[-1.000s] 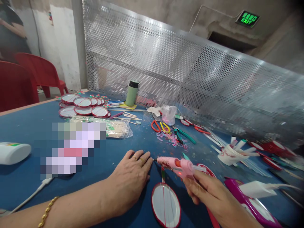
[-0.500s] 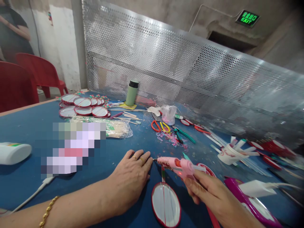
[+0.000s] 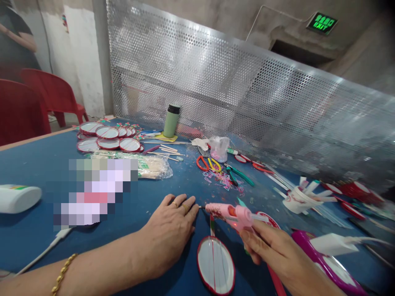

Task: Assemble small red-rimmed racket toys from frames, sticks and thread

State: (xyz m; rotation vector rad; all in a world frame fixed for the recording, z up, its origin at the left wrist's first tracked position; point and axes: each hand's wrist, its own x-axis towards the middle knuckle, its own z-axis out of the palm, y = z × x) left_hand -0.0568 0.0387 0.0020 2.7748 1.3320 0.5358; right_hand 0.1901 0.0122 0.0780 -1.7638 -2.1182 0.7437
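Note:
My right hand grips a pink glue gun low over the blue table, its nozzle pointing left toward my left fingertips. My left hand lies flat on the table, fingers together, pressing down near the top end of a thin stick that runs up from a red-rimmed oval disc. The disc lies flat between my two hands. A clear glue stick pokes out of the back of the gun.
Several red-rimmed discs lie at the far left, beside a green flask, a bag of wooden sticks, scissors, pliers, a paper cup of glue sticks and a white bottle. A perforated metal screen backs the table. Red chairs stand at left.

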